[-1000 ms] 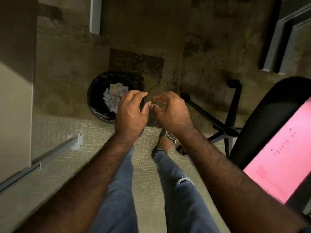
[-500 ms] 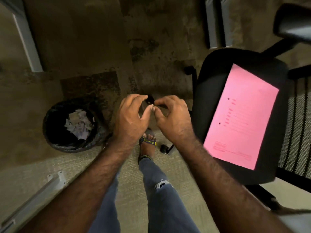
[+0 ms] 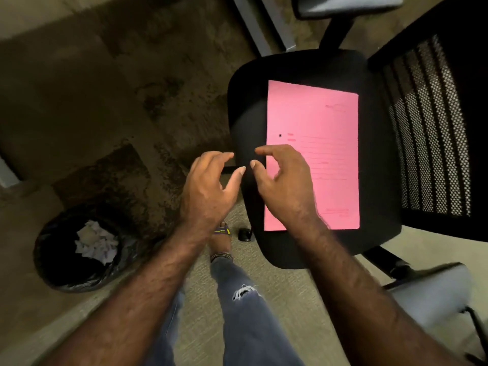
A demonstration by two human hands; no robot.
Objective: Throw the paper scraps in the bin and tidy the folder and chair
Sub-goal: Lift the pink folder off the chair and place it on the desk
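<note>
Seen from above: two bare hands raised side by side over the front left edge of a black office chair [image 3: 311, 67]. Left hand [image 3: 208, 191] loosely curled, thumb and index finger parted a little, nothing between them. Right hand [image 3: 285, 186] the same, fingers bent and slightly spread, empty, hovering just over the near left part of a pink folder [image 3: 324, 143]. Thumb tips of the two hands close together but apart.

Pink folder flat on the chair seat, long side running away from the viewer, faint printed lines and a small dark dot on its cover. Black mesh backrest [image 3: 433, 128] upright at right; a grey padded armrest [image 3: 433, 294] at lower right, another at the top edge.

Round bin [image 3: 52, 260] with a black liner on the floor at lower left, well apart from the chair, torn white paper scraps [image 3: 95, 241] heaped inside it.

Blue jeans [image 3: 245, 313], ripped at one knee, and a sandalled foot [image 3: 220, 237] between bin and chair, beside a black chair caster [image 3: 245, 234]. Mottled dark carpet [image 3: 118, 101] beyond, paler carpet underfoot.
</note>
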